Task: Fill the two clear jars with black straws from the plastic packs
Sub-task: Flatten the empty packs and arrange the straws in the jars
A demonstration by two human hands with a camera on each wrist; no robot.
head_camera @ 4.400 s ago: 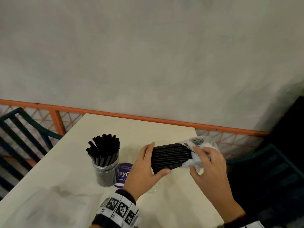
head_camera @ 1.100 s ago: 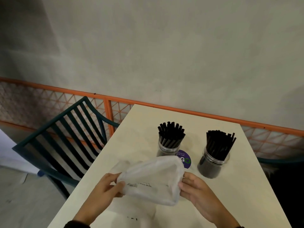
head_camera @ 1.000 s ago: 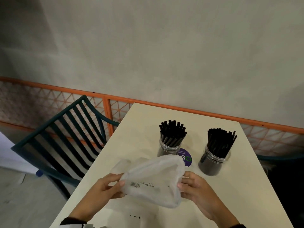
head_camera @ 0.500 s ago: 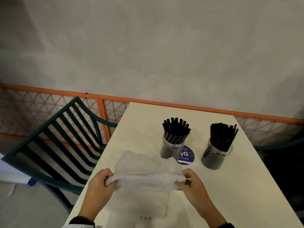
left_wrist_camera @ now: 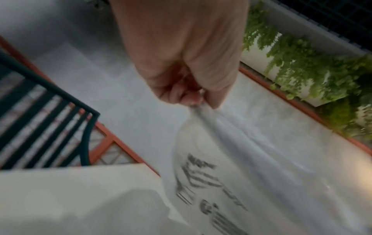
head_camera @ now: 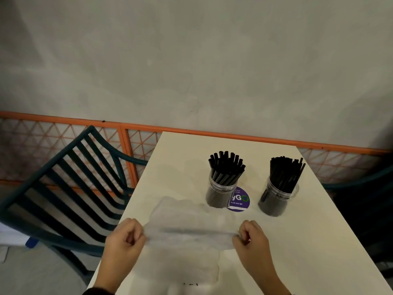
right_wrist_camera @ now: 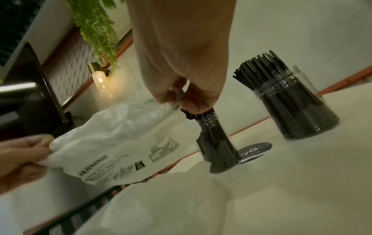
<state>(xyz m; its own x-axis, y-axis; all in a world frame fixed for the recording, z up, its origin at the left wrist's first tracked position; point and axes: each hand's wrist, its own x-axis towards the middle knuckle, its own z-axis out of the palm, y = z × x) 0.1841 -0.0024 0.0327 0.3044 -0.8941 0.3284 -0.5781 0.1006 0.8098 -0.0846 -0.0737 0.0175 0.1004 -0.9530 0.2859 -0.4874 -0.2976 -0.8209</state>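
Two clear jars stand on the cream table (head_camera: 319,241), each packed with upright black straws: the left jar (head_camera: 221,192) (right_wrist_camera: 217,147) and the right jar (head_camera: 278,196) (right_wrist_camera: 296,108). Nearer to me, an empty translucent plastic pack (head_camera: 189,228) (left_wrist_camera: 251,182) (right_wrist_camera: 112,147) with grey print is stretched flat between my hands. My left hand (head_camera: 127,239) (left_wrist_camera: 195,97) pinches its left end. My right hand (head_camera: 248,237) (right_wrist_camera: 181,98) pinches its right end. A second empty pack (head_camera: 187,271) lies on the table under it.
A round purple sticker (head_camera: 239,199) lies between the jars. A dark green slatted chair (head_camera: 63,188) stands left of the table. An orange lattice railing (head_camera: 127,150) and a grey wall run behind. Another chair (head_camera: 361,184) is at the right edge.
Earlier I held a pack of straws by one jar; now both jars hold straws. Over the last second my hands pulled the loose empty pack taut and lowered it toward the table.
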